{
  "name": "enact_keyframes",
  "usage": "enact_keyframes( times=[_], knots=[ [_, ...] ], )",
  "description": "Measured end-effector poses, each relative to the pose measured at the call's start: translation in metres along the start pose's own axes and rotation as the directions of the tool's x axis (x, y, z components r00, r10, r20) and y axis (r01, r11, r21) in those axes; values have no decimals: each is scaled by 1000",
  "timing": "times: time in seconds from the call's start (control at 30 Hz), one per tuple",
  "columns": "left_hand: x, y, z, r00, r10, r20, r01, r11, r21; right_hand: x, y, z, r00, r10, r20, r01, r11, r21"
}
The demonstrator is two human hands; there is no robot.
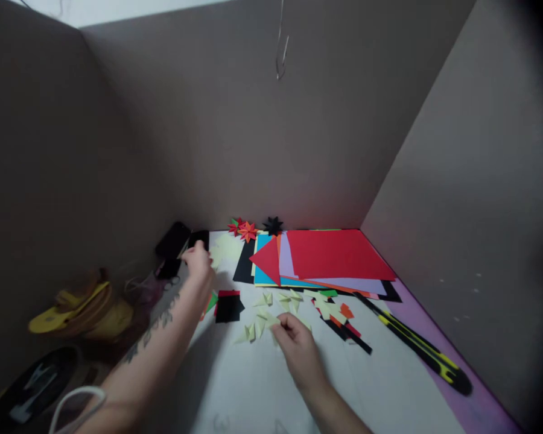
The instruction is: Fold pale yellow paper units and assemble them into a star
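My left hand [197, 260] reaches to the far left of the white table [262, 386] and closes on a small black object [200, 239] beside a black phone-like thing [172, 240]. My right hand [298, 346] rests in the middle of the table, fingers curled on a pale yellow folded paper piece [271, 320]. Several more pale yellow folded pieces [265, 299] lie scattered just beyond it. A black paper square [228, 306] lies between the two hands.
A stack of coloured sheets, red on top [335, 253], lies at the back. Folded paper stars, red [247, 230] and black [273, 225], sit by the back wall. A yellow-black utility knife [416, 343] lies at right. Cardboard walls enclose the table. Yellow items [76, 304] sit at left.
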State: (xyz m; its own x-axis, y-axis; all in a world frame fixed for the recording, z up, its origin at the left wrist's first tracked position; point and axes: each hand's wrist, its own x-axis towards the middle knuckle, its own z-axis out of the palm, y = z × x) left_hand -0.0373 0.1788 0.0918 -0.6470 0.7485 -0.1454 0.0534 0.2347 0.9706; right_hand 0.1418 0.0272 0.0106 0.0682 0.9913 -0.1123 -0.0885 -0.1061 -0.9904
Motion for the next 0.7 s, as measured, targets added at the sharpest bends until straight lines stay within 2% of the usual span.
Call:
enact_keyframes(
  times=[0.1, 0.13, 0.17, 0.2, 0.27, 0.37, 0.43, 0.5, 0.6, 0.7],
  knots=[
    [-67, -38, -2, 964, 38, 265, -33, 999, -23, 2, -2, -2, 998, -25, -64, 25, 1000, 12],
    [-86, -50, -7, 927, 53, 372, -45, 999, -30, 2, -2, -3, 997, -33, -66, 33, 999, 9],
    [-102, -61, -14, 854, 96, 512, -88, 995, -40, 2, -2, -3, 997, -43, -68, 43, 999, -2],
    [-115, -71, -21, 801, 119, 587, -110, 993, -50, 3, -2, -4, 997, -58, -58, 56, 998, -28],
    [-127, -85, -33, 734, 122, 668, -136, 990, -31, 3, -1, -3, 994, -105, -24, 101, 987, -128],
    [-126, -96, -42, 670, 137, 729, -202, 979, 2, 2, 2, -2, 983, -168, 68, 180, 949, -258],
    [-121, -100, -45, 658, 136, 740, -228, 973, 24, 1, 4, 0, 981, -165, 98, 188, 929, -318],
    [-117, -103, -47, 679, 117, 725, -210, 977, 38, 0, 7, 2, 984, -145, 105, 172, 926, -336],
    [-113, -104, -52, 716, 72, 695, -131, 991, 32, -2, 10, 3, 990, -93, 109, 122, 948, -294],
    [-111, -102, -54, 719, 26, 694, -78, 996, 44, -2, 11, 4, 995, -49, 84, 68, 969, -236]
  ],
)
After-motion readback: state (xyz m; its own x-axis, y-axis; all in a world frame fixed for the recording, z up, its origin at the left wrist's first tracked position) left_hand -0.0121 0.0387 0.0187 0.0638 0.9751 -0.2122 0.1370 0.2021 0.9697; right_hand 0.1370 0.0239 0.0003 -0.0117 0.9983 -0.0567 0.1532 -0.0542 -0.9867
